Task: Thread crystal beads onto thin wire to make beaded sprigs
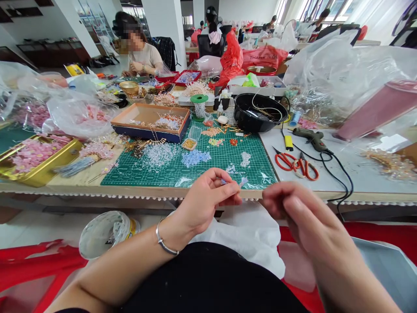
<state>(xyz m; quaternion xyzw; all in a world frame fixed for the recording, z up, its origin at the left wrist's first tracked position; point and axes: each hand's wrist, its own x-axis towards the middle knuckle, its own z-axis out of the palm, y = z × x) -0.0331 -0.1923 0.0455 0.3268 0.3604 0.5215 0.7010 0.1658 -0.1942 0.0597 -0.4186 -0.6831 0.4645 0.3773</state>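
Note:
My left hand (206, 200) is closed in a pinch above the front edge of the green cutting mat (224, 163). Between its fingertips shows a small pale-blue flower piece (243, 181), partly hidden by the thumb. My right hand (308, 217) hovers apart from it on the right, fingers curled together and slightly blurred; whatever it pinches is too small to make out. On the mat lie blue flower pieces (195, 158), clear beads (158, 155), white pieces (245, 159) and a small box of gold beads (189, 144).
Right of the mat lie orange-handled scissors (309, 169), a yellow lighter (288, 142) and a corded glue gun (311, 138). Behind stand a black bowl (259, 117), a wooden-rimmed box (146, 135) and a wire spool (199, 106). Left is a gold tin (42, 167). A co-worker (143, 54) sits opposite.

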